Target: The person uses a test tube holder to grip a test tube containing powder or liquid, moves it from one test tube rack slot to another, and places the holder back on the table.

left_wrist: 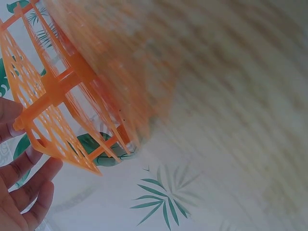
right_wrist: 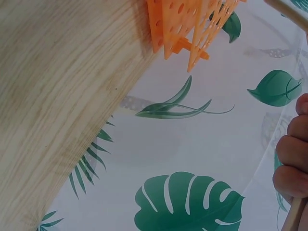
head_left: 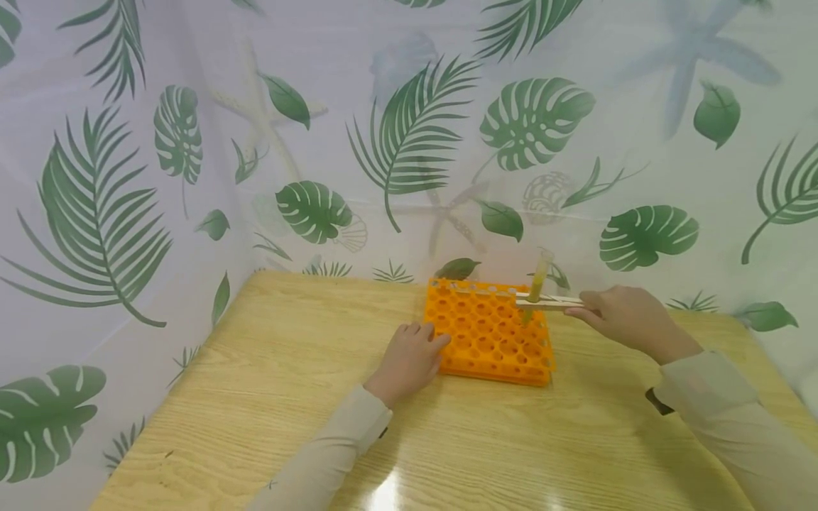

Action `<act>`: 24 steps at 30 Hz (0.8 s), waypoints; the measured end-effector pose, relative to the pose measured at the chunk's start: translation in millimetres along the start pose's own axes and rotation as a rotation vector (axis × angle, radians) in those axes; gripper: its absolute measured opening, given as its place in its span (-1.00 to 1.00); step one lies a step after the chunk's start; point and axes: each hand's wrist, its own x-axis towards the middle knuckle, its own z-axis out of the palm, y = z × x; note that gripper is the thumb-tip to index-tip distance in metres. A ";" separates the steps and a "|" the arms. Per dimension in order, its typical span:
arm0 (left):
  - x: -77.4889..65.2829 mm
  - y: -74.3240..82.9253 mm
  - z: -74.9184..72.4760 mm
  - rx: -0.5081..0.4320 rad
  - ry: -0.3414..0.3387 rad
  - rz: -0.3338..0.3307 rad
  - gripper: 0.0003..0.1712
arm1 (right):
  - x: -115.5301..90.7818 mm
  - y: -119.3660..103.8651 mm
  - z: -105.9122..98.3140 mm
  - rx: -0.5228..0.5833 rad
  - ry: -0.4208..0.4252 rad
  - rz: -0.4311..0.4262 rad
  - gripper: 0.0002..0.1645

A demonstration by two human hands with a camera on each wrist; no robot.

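An orange test tube rack (head_left: 492,368) with rows of round holes stands on the wooden table. At its left edge my left hand (head_left: 409,357) holds it; in the left wrist view the fingers (left_wrist: 36,180) bend around the corner of the rack's top plate. My right hand (head_left: 629,319) grips a wooden test tube clamp (head_left: 552,303) by its handle. The clamp's far end carries a glass test tube (head_left: 539,279) with yellowish liquid, tilted slightly over the rack's right back part. In the right wrist view, curled fingers (right_wrist: 292,147) wrap the clamp's handle.
The light wooden table (head_left: 255,397) runs back to a white wall covering (head_left: 358,135) printed with green leaves, directly behind the rack. The same covering borders the table's left side.
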 end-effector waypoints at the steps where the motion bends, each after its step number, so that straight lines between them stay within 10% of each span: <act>1: 0.1 0.0 -0.2 0.000 0.001 0.000 -0.79 | -0.9 0.4 0.3 -0.001 0.002 -0.001 -0.51; 11: 0.3 0.4 0.4 -0.005 -0.005 -0.002 -0.78 | -9.6 2.4 2.0 -0.022 0.070 -0.049 -0.50; 24: -1.1 0.2 1.6 -0.006 0.034 -0.002 -0.84 | -18.9 5.8 2.2 0.010 -0.073 0.062 -0.57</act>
